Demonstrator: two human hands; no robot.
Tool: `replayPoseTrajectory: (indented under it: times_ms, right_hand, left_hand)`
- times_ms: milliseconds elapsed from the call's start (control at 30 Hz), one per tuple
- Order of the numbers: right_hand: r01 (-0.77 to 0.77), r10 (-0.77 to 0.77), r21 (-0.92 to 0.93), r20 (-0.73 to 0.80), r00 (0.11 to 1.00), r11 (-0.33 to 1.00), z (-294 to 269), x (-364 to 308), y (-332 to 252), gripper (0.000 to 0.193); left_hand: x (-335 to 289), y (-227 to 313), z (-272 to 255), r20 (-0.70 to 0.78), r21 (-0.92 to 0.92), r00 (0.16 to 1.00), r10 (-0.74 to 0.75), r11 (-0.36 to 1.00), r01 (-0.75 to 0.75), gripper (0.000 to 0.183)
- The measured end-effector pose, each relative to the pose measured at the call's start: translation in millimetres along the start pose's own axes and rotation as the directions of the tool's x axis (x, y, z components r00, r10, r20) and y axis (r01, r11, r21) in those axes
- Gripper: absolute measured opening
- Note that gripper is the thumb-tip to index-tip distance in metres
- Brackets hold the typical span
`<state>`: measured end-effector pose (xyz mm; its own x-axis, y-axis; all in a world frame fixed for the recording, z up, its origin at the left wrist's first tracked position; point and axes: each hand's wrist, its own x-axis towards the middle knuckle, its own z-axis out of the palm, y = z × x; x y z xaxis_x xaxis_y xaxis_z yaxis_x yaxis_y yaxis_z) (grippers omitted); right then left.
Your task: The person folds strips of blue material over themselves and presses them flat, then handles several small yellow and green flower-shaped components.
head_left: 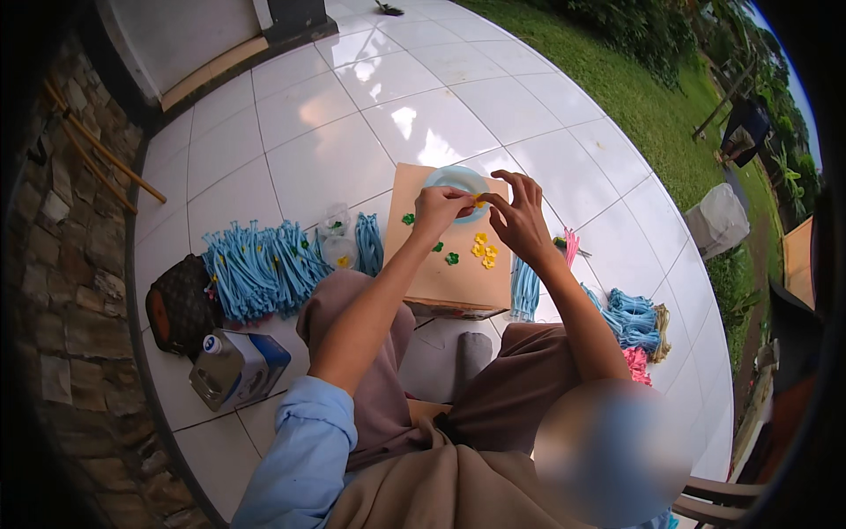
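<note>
My left hand (441,212) is closed in a pinch on a small yellow flower (480,202) above the far part of a cardboard box (423,280). From the other side, my right hand (523,220) pinches at the same flower, its other fingers raised and bent. Just behind my fingers a light blue bowl (452,175) rests on the box, its inside partly hidden. Several loose yellow flowers (483,251) lie below my right hand. Small green flowers (452,259) are scattered nearer my left forearm.
Thick bundles of light blue strips (264,269) lie left, with clear containers (339,251) beside them. A brown bag (181,304) and a metal can (238,366) stand near my left side. More blue bundles (633,317) lie right. A blurred round shape (608,454) covers the lower right.
</note>
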<state>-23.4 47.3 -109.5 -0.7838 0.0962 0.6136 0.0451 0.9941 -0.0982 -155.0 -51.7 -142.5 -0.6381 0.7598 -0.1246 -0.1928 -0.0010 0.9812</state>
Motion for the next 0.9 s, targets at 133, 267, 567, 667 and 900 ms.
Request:
replayPoseTrajectory:
  times_ms: [133, 267, 567, 667, 900]
  right_hand:
    - [0.018, -0.018, -0.036, 0.002, 1.0, 0.999, 0.8, 0.8, -1.4, 0.033]
    - [0.034, -0.034, -0.052, 0.003, 0.999, 0.998, 0.7, 2.0, -2.7, 0.034]
    - [-0.155, 0.16, 0.132, -0.027, 0.987, 0.979, 6.0, -0.7, 0.4, 0.028]
    - [-0.231, 0.255, 0.235, -0.076, 0.964, 0.944, 11.1, -4.8, 11.3, 0.027]
    - [-0.505, 0.332, 0.441, 0.413, 0.848, 0.742, 42.0, -46.4, 38.5, 0.037]
  left_hand:
    - [1.3, -1.9, -1.9, 0.03, -0.049, 0.999, -0.04, 0.998, 0.042, 0.019]
    - [1.5, -2.6, -4.1, 0.041, -0.089, 0.998, -0.057, 0.994, 0.061, 0.02]
    - [-0.9, 2.6, -4.2, 0.037, -0.066, 0.993, -0.11, 0.991, 0.112, 0.02]
    - [-1.7, -0.8, -2.6, 0.037, -0.076, 0.995, -0.097, 0.992, 0.1, 0.018]
    - [-0.4, -40.5, -4.2, 0.076, 0.74, 0.995, 0.072, 0.664, -0.104, 0.008]
